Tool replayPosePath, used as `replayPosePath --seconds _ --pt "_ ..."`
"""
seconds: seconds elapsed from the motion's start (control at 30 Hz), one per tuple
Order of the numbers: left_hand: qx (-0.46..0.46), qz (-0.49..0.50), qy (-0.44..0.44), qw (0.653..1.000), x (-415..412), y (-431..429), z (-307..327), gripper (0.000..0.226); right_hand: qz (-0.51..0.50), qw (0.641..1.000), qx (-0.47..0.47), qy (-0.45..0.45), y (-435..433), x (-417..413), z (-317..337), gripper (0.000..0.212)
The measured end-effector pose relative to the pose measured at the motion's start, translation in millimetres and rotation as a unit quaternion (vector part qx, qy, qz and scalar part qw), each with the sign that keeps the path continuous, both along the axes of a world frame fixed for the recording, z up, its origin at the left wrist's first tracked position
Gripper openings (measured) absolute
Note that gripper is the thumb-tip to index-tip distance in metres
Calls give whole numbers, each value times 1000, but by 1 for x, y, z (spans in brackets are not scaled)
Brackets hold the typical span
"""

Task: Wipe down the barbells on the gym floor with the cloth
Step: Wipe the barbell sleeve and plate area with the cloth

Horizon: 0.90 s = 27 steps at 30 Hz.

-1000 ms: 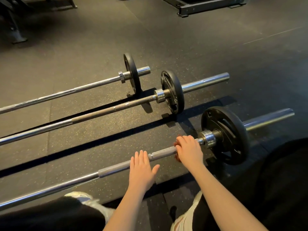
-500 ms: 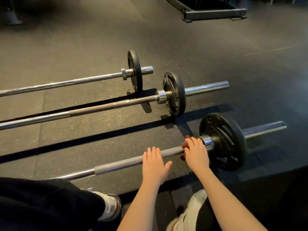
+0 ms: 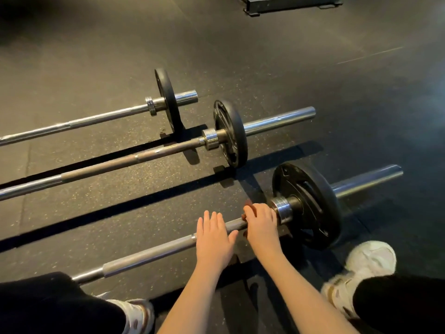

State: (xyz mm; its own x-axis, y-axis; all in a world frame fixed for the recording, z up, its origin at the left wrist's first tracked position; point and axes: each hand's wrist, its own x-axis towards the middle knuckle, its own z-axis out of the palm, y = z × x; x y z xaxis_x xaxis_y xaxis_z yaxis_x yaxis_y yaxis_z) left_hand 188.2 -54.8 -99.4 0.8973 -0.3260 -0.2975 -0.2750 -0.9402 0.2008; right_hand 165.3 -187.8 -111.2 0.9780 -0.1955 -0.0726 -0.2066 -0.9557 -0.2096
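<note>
Crouches over the nearest barbell, with its shaft running from 8 o'clock up toward 2 o'clock across the dark speckled floor. Lays the left hand flat on that shaft, fingers straight and close together pointing to 12 o'clock, thumb splayed toward 3 o'clock, gripping nothing. Curls the right hand over the shaft just at 3 o'clock of the left, clamped on a reddish-brown cloth peeping out only past the fingertips and below the thumb side. Cannot tell how far the cloth wraps round the bar.

Sets the right hand hard against the steel collar, with the black near plate just beyond at 3 o'clock and the bare sleeve end jutting toward 2 o'clock.

Takes in two more bars toward 11 o'clock, roughly parallel and well apart from the first: a middle barbell with a darker shaft and its middle plate, then a far barbell with a thinner far plate.

Plants a white shoe at 4 o'clock just beside the near plate and a second shoe at 7 o'clock, with black trouser legs over both. Catches a black metal frame at 12 o'clock, cut off by the top edge.
</note>
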Motion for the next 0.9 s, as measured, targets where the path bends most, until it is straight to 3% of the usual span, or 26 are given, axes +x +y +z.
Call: replayPosePath --seconds 0.13,0.23,0.3,0.47,0.63,0.7,0.77,0.83,0.9 --pt "20 19 1 1000 2 -15 -2 67 -22 997 28 -68 -18 -8 18 53" --pt "6 32 -2 999 7 -23 -1 65 -58 978 -28 -200 -39 -17 35 45" --pt "4 28 -3 1000 8 -27 -2 64 -73 970 -56 -227 -55 -21 34 45" --pt "16 26 -23 999 5 -33 -1 63 -29 994 -54 -95 -67 -31 -5 55" --pt "37 14 -23 999 7 -32 -3 70 1 1000 14 -16 -82 32 17 28" --pt "45 13 -26 999 7 -31 -3 70 18 998 2 52 -86 57 26 29" --pt "47 13 -26 998 7 -33 -2 70 20 999 0 43 -85 60 25 30" --pt "48 13 -20 999 7 -34 -3 71 -2 999 14 -31 -81 38 15 26" --pt "49 15 -17 999 5 -35 -2 71 -43 996 6 -76 -72 0 -2 39"
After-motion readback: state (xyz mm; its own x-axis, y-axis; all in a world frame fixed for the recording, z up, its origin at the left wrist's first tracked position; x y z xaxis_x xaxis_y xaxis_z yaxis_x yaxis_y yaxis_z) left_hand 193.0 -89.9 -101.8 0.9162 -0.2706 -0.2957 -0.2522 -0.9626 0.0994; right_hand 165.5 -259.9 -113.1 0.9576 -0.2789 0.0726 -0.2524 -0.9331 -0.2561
